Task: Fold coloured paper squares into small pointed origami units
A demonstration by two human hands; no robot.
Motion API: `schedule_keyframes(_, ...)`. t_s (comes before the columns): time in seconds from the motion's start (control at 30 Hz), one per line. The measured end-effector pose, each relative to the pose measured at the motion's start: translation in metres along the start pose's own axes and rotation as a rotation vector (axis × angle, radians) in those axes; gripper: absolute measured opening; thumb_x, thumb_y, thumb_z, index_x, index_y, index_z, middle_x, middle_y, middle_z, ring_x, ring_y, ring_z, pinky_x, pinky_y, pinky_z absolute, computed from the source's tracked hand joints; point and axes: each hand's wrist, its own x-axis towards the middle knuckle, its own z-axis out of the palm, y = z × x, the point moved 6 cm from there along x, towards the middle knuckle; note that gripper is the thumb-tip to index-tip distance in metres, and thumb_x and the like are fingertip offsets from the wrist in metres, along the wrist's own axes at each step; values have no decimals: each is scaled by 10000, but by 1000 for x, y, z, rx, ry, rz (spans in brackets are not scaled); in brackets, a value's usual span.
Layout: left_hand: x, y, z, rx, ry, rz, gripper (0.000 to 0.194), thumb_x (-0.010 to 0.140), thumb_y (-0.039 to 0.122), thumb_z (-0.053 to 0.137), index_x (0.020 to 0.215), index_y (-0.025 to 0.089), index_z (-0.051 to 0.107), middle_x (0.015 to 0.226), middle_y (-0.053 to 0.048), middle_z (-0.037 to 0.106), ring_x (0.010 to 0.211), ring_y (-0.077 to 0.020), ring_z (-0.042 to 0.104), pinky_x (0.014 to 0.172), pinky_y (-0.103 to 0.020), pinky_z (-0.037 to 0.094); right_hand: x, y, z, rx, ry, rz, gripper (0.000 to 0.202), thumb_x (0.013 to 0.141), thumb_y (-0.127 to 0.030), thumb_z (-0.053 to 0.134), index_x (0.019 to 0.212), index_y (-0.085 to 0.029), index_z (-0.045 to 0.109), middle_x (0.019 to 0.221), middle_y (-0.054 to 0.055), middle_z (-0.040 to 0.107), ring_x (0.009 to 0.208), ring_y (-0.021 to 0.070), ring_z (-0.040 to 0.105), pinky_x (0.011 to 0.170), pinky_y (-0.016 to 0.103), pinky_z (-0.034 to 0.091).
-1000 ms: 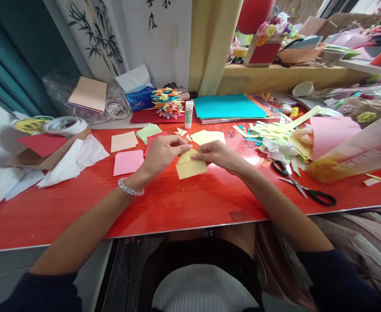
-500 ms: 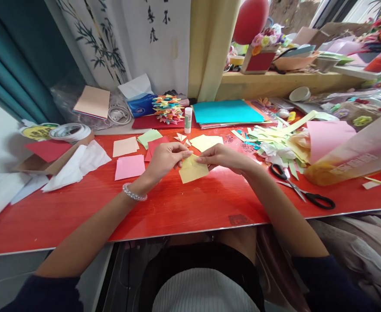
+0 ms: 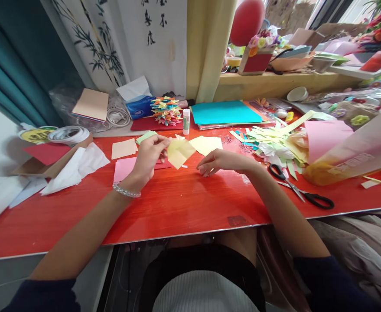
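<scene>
Pinched by one corner in my left hand [image 3: 148, 157] is a square of yellow paper [image 3: 180, 152], tilted and lifted above the table. My right hand [image 3: 214, 162] hovers to the right of it, palm down, fingers loosely bent and nothing visible in them. Behind the hands lie pale yellow sheets [image 3: 207, 145] and a small folded paper piece [image 3: 180, 137]. Pink squares [image 3: 122, 170] are partly covered by my left hand, with a peach square [image 3: 124, 148] and a green square [image 3: 145, 136] beyond them. Part of a red square [image 3: 163, 164] shows beside my left fingers.
Black-handled scissors [image 3: 297, 188] lie at the right, near paper strips [image 3: 275, 138]. A glue stick [image 3: 186, 121] stands at the back, beside a folded-paper ball [image 3: 166, 110] and a blue sheet [image 3: 226, 112]. An open cardboard box [image 3: 43, 168] sits left.
My right hand has let go of the yellow paper and sits slightly lower. My left hand has moved left with the paper, which has turned in its grip.
</scene>
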Motion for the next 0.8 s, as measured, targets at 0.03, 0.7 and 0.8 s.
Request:
schedule_keyframes(0.03, 1, -1, -3, -78, 39, -20, 150, 726, 308, 676, 748, 181, 600, 674, 6, 578, 552, -76, 536, 464, -205, 394, -1, -2, 3, 4, -24, -2, 335, 767, -421, 695, 942, -138, 734, 905, 109, 721, 728, 156, 676, 728, 300, 569)
schedule_keyframes(0.7, -33, 0, 39, -174, -77, 15, 222, 784, 343, 652, 840, 155, 548, 814, -28, 611, 701, -115, 578, 624, -253, 493, 7, -24, 11, 528, 526, -428, 272, 799, -394, 646, 677, -164, 569, 549, -21, 534, 471, 79, 522, 436, 201, 454)
schedule_keyframes(0.8, -29, 1, 31, -136, -17, 63, 186, 789, 308, 649, 795, 153, 547, 743, -12, 602, 635, -95, 571, 624, -246, 501, 6, -27, 12, 501, 504, -413, 299, 792, -433, 645, 686, -162, 578, 543, -18, 538, 476, 87, 536, 444, 214, 463)
